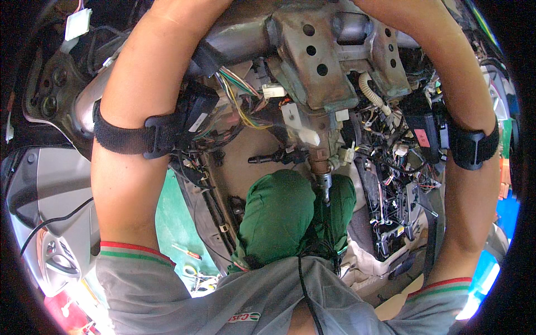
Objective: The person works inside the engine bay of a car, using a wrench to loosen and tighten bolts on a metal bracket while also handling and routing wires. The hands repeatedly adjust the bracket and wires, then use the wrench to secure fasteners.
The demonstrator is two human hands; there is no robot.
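Note:
Both my forearms reach up and forward past the top edge, so neither hand shows and what they touch is hidden. My left forearm (139, 72) crosses over a metal crossbeam (240, 39) of a stripped car dashboard. Between my arms, a rusty bracket with round holes (312, 61) is fixed to that beam. The bare steering column (321, 159) points down toward my knees. Near my left forearm hang a bundle of coloured wires (237, 84) and a white connector (273, 91). Beside my right forearm (469, 84) runs a ribbed beige hose (373, 94).
A dense tangle of wiring (399, 162) fills the space right of the column. My green-trousered knees (279, 212) sit under it. An open door panel (61, 206) stands at left. A screwdriver (188, 251) and scissors (195, 274) lie on the green floor. Black straps (125, 137) circle my arms.

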